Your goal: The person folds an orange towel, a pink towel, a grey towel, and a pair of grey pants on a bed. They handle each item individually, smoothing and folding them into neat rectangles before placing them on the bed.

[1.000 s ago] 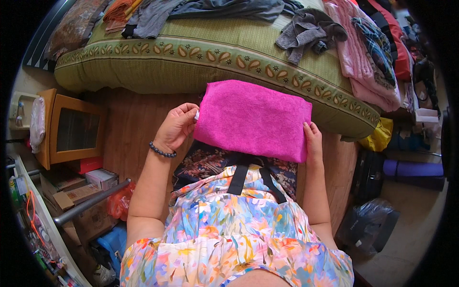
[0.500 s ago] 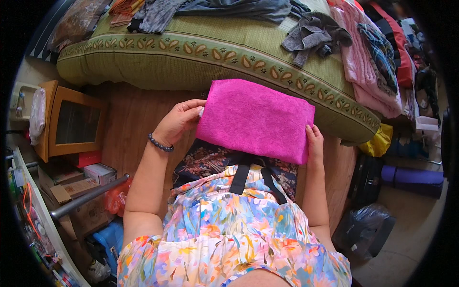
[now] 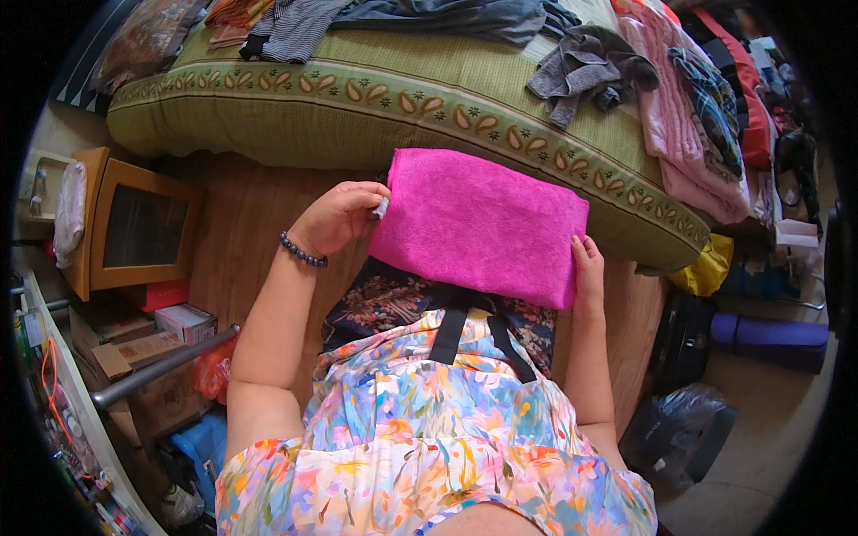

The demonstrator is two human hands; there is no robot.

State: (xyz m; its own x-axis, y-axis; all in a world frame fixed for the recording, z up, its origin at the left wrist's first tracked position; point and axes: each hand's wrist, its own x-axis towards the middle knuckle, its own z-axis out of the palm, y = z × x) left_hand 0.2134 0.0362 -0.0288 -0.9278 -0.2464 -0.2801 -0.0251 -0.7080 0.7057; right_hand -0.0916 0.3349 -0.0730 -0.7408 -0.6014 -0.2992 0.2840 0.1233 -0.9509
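Head view: a folded pink towel (image 3: 483,225) lies flat across the person's lap, its far edge against the side of the green mattress (image 3: 375,107). This looks like the squaring-up stage of folding, with the towel already a neat rectangle.

The left hand (image 3: 338,217) is at the towel's left edge, fingers curled together and pinching a small white tag (image 3: 382,207) at that edge between thumb and fingertips. The right hand (image 3: 587,268) lies flat along the right edge near the lower corner, fingers straight and close together, pressing on the cloth and not gripping it.

By my judgement, the next move calls for both hands to take hold of opposite edges evenly, so the towel keeps its shape if it is folded again or lifted.

Loose clothes (image 3: 590,62) lie piled on the mattress, well apart from the towel. A wooden cabinet (image 3: 134,223) stands at the left.
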